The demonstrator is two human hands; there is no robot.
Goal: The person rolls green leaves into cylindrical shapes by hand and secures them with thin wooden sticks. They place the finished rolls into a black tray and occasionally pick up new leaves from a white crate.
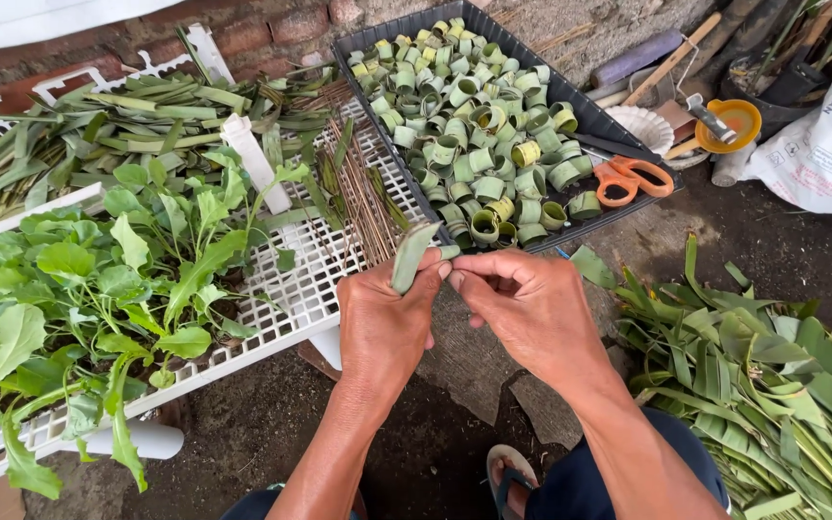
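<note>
A narrow green leaf strip (412, 256) is pinched between both hands just in front of the near corner of the black tray, its upper end curling over between the fingertips. The left hand (384, 325) is closed around the strip's lower part with thumb and fingers pressed together on it; the right hand (532, 308) is closed too, its thumb and forefinger nipping the strip's top end. The strip looks light, thin and pliable, likely to bend without cracking but easy to tear along its grain, so a hold on the flat faces near the ends suits it best. Just beyond, the black tray (589, 117) is heaped with small rolled leaf rings (479, 116), and orange-handled scissors (633, 177) lie on its right rim. To the left a white slatted plastic bench (291, 284) carries thin brown sticks (363, 197), long cut leaves (117, 125) and a mass of leafy green plants (89, 279). On the ground at right lies a pile of long green leaves (753, 376), and a sandalled foot (512, 477) shows below
</note>
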